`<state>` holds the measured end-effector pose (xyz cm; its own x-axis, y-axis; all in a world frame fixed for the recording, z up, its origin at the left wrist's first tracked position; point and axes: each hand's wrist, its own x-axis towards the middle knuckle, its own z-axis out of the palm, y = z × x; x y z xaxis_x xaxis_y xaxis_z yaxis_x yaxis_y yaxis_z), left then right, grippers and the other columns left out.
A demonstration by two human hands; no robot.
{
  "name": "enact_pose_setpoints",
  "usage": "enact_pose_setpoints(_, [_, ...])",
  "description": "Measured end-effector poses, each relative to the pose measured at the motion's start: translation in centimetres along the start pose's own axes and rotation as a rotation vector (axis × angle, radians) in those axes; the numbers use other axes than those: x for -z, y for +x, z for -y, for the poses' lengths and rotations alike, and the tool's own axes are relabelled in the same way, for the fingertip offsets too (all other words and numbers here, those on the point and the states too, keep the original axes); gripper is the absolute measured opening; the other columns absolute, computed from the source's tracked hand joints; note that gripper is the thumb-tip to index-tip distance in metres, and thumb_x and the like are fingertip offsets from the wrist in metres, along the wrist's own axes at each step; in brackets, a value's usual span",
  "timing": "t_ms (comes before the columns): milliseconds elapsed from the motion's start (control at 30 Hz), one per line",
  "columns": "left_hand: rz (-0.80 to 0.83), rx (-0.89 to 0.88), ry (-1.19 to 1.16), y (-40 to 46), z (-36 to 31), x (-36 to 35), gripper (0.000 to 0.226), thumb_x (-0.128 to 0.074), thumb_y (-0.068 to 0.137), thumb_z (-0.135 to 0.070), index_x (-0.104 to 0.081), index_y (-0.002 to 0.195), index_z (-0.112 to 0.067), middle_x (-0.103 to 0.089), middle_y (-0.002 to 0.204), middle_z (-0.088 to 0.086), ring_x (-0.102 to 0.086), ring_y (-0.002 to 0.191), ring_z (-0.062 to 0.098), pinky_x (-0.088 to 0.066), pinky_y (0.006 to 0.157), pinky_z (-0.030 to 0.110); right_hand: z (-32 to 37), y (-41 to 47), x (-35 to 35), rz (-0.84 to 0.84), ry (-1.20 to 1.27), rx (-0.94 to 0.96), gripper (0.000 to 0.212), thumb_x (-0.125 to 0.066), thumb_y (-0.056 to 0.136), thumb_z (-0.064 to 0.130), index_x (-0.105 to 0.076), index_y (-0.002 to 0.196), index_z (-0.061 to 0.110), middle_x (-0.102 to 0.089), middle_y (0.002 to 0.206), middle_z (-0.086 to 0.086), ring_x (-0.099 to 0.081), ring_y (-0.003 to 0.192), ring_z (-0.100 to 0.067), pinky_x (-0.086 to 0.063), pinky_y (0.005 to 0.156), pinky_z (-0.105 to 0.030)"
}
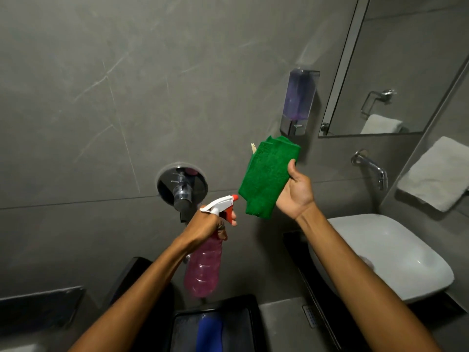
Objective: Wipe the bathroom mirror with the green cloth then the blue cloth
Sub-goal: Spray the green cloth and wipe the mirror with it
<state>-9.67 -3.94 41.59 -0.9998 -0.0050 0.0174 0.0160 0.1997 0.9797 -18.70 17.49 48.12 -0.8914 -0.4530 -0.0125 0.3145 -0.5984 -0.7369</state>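
Before the grey tiled wall, the folded green cloth [267, 175] is gripped in the right hand [295, 193] with its long axis running up and slightly right, while the spray bottle [205, 255] is clasped in the left hand [205, 226], nozzle aimed at the cloth's lower edge. The mirror [396, 72] lies up and to the right – nearer the right hand, so a short reach seems to be called for. The blue cloth [209, 332] is left in a black tray [253, 323] below.
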Motion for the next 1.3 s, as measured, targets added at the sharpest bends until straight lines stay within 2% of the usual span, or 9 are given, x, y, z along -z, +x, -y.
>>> enact_pose_setpoints(133, [-0.052, 0.126, -0.095, -1.7, 6.0, 0.8, 0.079, -0.055, 0.075, 0.015, -0.071, 0.117, -0.05, -0.08, 0.106, -0.011, -0.071, 0.08, 0.006, -0.059, 0.077, 0.021, -2.5, -0.3, 1.6, -0.059, 0.032, -0.092, 0.066, -0.033, 0.103, 0.051, -0.038, 0.153, 0.009, -0.044, 0.156, -0.013, -0.04, 0.145, -0.032, -0.036, 0.116, -0.053])
enact_pose_setpoints(300, [-0.58, 0.461, -0.375, -6.2, 17.4, -1.4, 0.043, -0.065, 0.091, 0.011, -0.064, 0.133, 0.004, -0.064, 0.103, 0.008, -0.064, 0.077, 0.013, -0.05, 0.088, 0.035, -9.1, -1.6, 6.4, -0.11, 0.024, -0.247, 0.069, -0.039, 0.1, 0.052, -0.037, 0.154, 0.009, -0.043, 0.157, -0.012, -0.037, 0.148, -0.031, -0.027, 0.123, -0.053])
enact_pose_setpoints(400, [-0.798, 0.625, -0.457, -8.1, 22.6, -2.3, 0.041, -0.069, 0.09, 0.008, -0.063, 0.13, 0.008, -0.063, 0.11, 0.014, -0.06, 0.098, 0.024, -0.051, 0.103, 0.045, -14.0, -2.6, 9.8, -0.194, 0.035, -0.335, 0.066, -0.041, 0.099, 0.053, -0.047, 0.149, 0.01, -0.047, 0.154, -0.011, -0.043, 0.144, -0.03, -0.032, 0.12, -0.054])
enact_pose_setpoints(700, [-0.803, 0.803, -0.415, -11.0, 34.2, -4.6, 0.035, -0.065, 0.092, 0.009, -0.06, 0.126, 0.012, -0.063, 0.099, 0.01, -0.058, 0.09, 0.022, -0.051, 0.07, 0.016, -23.0, -5.2, 16.1, -0.317, 0.102, -0.35, 0.053, -0.04, 0.101, 0.049, -0.069, 0.128, 0.014, -0.067, 0.136, -0.011, -0.064, 0.125, -0.031, -0.055, 0.099, -0.05])
enact_pose_setpoints(933, [-0.837, 0.915, -0.42, -10.5, 35.0, -4.0, 0.06, -0.064, 0.091, 0.012, -0.046, 0.148, 0.007, -0.056, 0.146, 0.027, -0.055, 0.136, 0.041, -0.045, 0.116, 0.048, -22.4, -6.2, 16.4, -0.339, 0.121, -0.353, 0.054, -0.041, 0.101, 0.048, -0.062, 0.135, 0.011, -0.066, 0.137, -0.013, -0.065, 0.123, -0.031, -0.058, 0.093, -0.048])
enact_pose_setpoints(1033, [-0.902, 1.067, -0.434, -10.6, 33.2, -5.5, 0.052, -0.064, 0.09, 0.01, -0.052, 0.141, 0.009, -0.061, 0.138, 0.024, -0.062, 0.123, 0.042, -0.053, 0.104, 0.045, -21.4, -6.1, 15.6, -0.332, 0.135, -0.349, 0.058, -0.036, 0.103, 0.048, -0.056, 0.14, 0.009, -0.066, 0.136, -0.012, -0.065, 0.123, -0.03, -0.057, 0.095, -0.048])
enact_pose_setpoints(1133, [-0.724, 1.101, -0.576, -8.9, 28.6, -8.8, 0.023, -0.064, 0.096, -0.006, -0.064, 0.118, 0.0, -0.057, 0.115, 0.019, -0.061, 0.092, 0.031, -0.051, 0.073, 0.028, -19.3, -5.6, 14.1, -0.285, 0.124, -0.346, 0.064, -0.032, 0.103, 0.051, -0.046, 0.149, 0.009, -0.055, 0.148, -0.015, -0.054, 0.136, -0.033, -0.044, 0.11, -0.054])
enact_pose_setpoints(1233, [-0.292, 0.877, -0.905, -4.5, 22.0, -9.8, 0.059, -0.047, 0.105, -0.042, -0.05, 0.147, -0.001, -0.059, 0.139, 0.029, -0.056, 0.129, 0.043, -0.046, 0.111, 0.044, -16.5, -4.9, 12.2, -0.223, 0.121, -0.335, 0.067, -0.028, 0.103, 0.054, -0.045, 0.15, 0.01, -0.05, 0.153, -0.015, -0.047, 0.142, -0.034, -0.033, 0.116, -0.058])
enact_pose_setpoints(1300, [-0.104, 0.699, -1.052, -0.5, 16.7, -8.3, 0.067, -0.047, 0.099, -0.055, -0.058, 0.143, -0.005, -0.071, 0.127, 0.022, -0.067, 0.117, 0.037, -0.053, 0.104, 0.05, -14.0, -4.5, 11.0, -0.197, 0.142, -0.318, 0.066, -0.028, 0.103, 0.054, -0.049, 0.146, 0.009, -0.054, 0.149, -0.014, -0.052, 0.137, -0.033, -0.038, 0.11, -0.056])
